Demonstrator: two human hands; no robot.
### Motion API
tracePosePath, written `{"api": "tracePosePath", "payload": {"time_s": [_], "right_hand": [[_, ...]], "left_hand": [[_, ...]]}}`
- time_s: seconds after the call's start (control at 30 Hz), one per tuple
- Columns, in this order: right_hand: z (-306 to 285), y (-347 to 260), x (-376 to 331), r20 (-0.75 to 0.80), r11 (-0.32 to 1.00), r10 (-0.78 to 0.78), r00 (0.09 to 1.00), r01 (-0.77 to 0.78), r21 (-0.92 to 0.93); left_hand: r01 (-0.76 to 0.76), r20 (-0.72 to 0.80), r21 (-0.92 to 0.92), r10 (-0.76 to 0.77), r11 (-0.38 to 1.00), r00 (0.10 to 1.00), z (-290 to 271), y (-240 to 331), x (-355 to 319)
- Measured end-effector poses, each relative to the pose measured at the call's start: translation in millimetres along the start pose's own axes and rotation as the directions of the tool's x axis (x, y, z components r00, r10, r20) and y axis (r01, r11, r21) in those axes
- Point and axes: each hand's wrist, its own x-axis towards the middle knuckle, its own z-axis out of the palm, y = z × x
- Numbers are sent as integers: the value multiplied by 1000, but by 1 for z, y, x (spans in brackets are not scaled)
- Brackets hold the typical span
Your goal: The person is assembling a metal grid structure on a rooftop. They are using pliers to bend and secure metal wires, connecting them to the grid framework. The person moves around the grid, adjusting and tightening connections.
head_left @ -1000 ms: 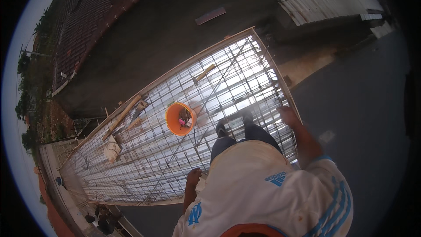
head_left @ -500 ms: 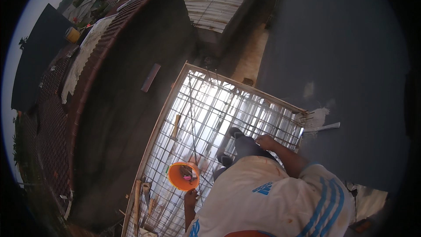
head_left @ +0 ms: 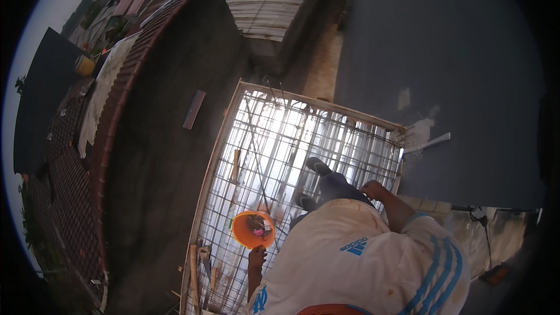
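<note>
An orange bucket (head_left: 237, 233) leans with its mouth toward me on a grid of steel bars (head_left: 271, 166). Small dark items and something pink lie inside, too small to name. At its near rim, my left hand (head_left: 256, 256) has its fingers curled against the edge, gripping the bucket. My right hand (head_left: 373, 189) is beside my bent leg (head_left: 341, 188), fingers curled in; whatever they may hold is hidden. Both my feet, in dark footwear (head_left: 318, 166), are on the bars, which lie over shiny ribbed metal sheets.
Wooden boards (head_left: 204, 198) edge the grid. A short wood piece (head_left: 236, 166) and a handsaw (head_left: 205, 262) beside a wooden strip (head_left: 194, 277) lie on it. A dark grey wall (head_left: 455, 81) rises at right; beyond the left edge is a drop beside a tiled roof (head_left: 116, 140).
The view has shifted, so the bucket and grid appear slightly farther right. My right hand has moved a little to the right; my left hand is still at the bucket's rim.
</note>
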Motion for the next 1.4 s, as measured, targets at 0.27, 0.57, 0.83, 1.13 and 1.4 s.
{"api": "tracePosePath", "payload": {"time_s": [0.27,0.57,0.83,1.13,1.4], "right_hand": [[-7,-18,-4,66,989,52,996,-42,-139],[9,-43,-46,-48,1000,-9,999,10,18],[0,-37,-59,117,990,137,984,-134,-32],[-30,6,-110,226,980,195,954,-179,-91],[-34,69,-112,155,987,161,975,-163,0]], "left_hand": [[-61,30,-3,61,998,998,-1,2,14],[-45,113,114,33,992,993,-12,9,21],[-21,128,215,-7,976,992,-14,30,19],[-41,205,278,-18,960,979,34,66,43],[-55,322,610,-184,790,929,133,95,36]]}}
